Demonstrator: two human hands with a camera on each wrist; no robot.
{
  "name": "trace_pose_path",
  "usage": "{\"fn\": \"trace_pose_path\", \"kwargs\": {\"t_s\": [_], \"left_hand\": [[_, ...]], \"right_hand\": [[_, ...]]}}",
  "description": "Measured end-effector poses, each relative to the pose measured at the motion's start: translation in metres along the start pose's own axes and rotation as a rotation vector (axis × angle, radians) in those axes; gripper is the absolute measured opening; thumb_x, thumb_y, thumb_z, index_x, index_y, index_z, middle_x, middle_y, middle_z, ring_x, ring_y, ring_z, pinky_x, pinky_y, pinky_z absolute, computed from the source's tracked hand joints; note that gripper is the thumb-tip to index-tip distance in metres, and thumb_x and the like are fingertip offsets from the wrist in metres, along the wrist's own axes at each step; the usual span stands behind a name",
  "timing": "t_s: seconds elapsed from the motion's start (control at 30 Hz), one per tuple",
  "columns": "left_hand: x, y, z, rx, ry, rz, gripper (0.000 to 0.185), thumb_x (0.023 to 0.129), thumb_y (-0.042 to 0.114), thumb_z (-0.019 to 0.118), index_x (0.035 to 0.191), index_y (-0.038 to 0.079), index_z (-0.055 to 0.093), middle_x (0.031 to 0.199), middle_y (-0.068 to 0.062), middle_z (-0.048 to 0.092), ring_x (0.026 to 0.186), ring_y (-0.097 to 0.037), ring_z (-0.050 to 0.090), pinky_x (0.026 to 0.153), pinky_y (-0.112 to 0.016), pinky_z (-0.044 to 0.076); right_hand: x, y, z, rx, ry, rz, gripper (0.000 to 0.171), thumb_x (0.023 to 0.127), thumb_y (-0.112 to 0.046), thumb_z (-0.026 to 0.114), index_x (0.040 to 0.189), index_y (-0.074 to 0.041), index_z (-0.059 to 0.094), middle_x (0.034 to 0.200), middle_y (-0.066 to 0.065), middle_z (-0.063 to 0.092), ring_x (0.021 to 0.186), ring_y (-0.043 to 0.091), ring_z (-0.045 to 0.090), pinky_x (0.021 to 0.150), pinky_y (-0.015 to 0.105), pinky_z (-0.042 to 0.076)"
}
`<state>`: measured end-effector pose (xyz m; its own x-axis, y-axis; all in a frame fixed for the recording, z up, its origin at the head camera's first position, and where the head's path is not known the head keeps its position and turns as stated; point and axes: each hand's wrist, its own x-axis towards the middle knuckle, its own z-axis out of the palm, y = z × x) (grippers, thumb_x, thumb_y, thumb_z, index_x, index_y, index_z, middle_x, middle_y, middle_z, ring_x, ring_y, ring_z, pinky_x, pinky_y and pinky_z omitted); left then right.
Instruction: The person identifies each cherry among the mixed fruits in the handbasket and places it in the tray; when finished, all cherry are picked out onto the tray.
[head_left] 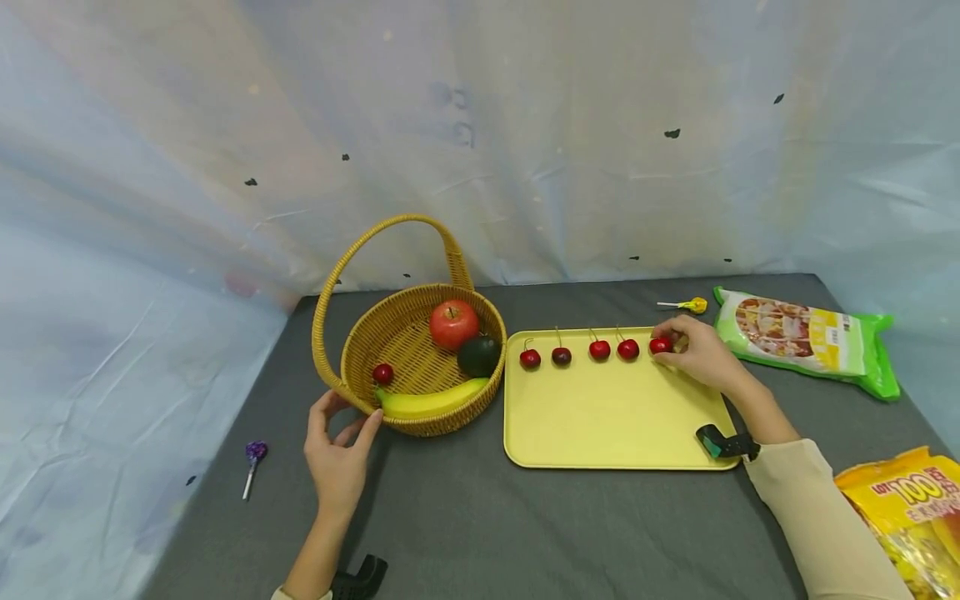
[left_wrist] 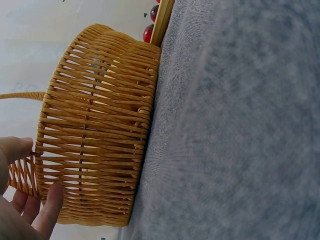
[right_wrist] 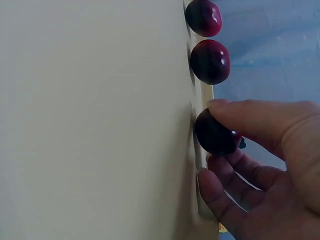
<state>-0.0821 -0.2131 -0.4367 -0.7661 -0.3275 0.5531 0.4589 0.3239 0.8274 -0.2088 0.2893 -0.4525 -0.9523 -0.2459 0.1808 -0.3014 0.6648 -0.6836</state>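
Near the upper right corner of a yellow tray [head_left: 615, 417], my right hand [head_left: 701, 354] pinches a red cherry [head_left: 661, 345] between thumb and fingers. Several more cherries [head_left: 599, 350] form a row to its left, stems pointing away. The right wrist view shows the pinched cherry [right_wrist: 218, 132] low over the tray surface. My left hand [head_left: 337, 454] holds the wicker basket [head_left: 420, 427] at its near left rim, where the handle joins. Inside the basket lie a banana [head_left: 431, 402], a red apple-like fruit [head_left: 453, 325], a dark green avocado-like fruit [head_left: 478, 357] and one cherry [head_left: 383, 373].
A purple-wrapped lollipop [head_left: 256, 454] lies at the left and a yellow one [head_left: 693, 305] behind the tray. A green-and-white food packet [head_left: 802, 337] is at the back right. A yellow bag [head_left: 911, 508] sits at the front right, beside my right sleeve.
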Motion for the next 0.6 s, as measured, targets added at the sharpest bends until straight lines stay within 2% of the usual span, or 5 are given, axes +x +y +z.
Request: {"fn": "trace_pose_path", "kwargs": {"t_s": [0.2,0.3,0.43,0.6], "left_hand": [[-0.001,-0.019,-0.003,-0.002,0.003,0.003,0.060,0.079,-0.019,0.074,0.133,-0.008,0.052,0.122,-0.024,0.054,0.112,-0.018,0.056,0.081,-0.022,0.059],[-0.001,-0.023,-0.004,-0.013,0.004,0.003,0.061,0.078,-0.018,0.075,0.134,-0.007,0.052,0.122,-0.022,0.055,0.112,-0.019,0.056,0.081,-0.024,0.060],[0.000,-0.021,-0.004,-0.021,0.007,-0.019,0.059,0.079,-0.016,0.075,0.133,-0.006,0.053,0.122,-0.017,0.055,0.113,-0.019,0.056,0.082,-0.025,0.060],[0.001,-0.008,-0.002,-0.011,0.002,-0.043,0.057,0.080,-0.018,0.073,0.132,-0.011,0.051,0.122,-0.022,0.055,0.112,-0.019,0.056,0.083,-0.027,0.060]], "right_hand": [[0.000,0.000,-0.001,0.004,-0.030,-0.011,0.027,0.087,0.000,0.075,0.112,0.005,0.066,0.106,0.017,0.060,0.090,0.029,0.055,0.068,0.024,0.047],[0.000,-0.001,-0.002,-0.006,-0.057,-0.008,0.028,0.087,0.003,0.073,0.113,0.006,0.065,0.108,0.018,0.059,0.091,0.029,0.054,0.068,0.026,0.048],[0.001,-0.002,-0.003,-0.025,-0.090,-0.002,0.034,0.086,0.006,0.071,0.119,0.007,0.062,0.112,0.019,0.057,0.094,0.032,0.053,0.067,0.027,0.050],[0.001,-0.003,-0.004,-0.042,-0.103,-0.010,0.037,0.087,0.003,0.074,0.121,0.008,0.060,0.113,0.020,0.055,0.094,0.033,0.055,0.066,0.027,0.049]]}}
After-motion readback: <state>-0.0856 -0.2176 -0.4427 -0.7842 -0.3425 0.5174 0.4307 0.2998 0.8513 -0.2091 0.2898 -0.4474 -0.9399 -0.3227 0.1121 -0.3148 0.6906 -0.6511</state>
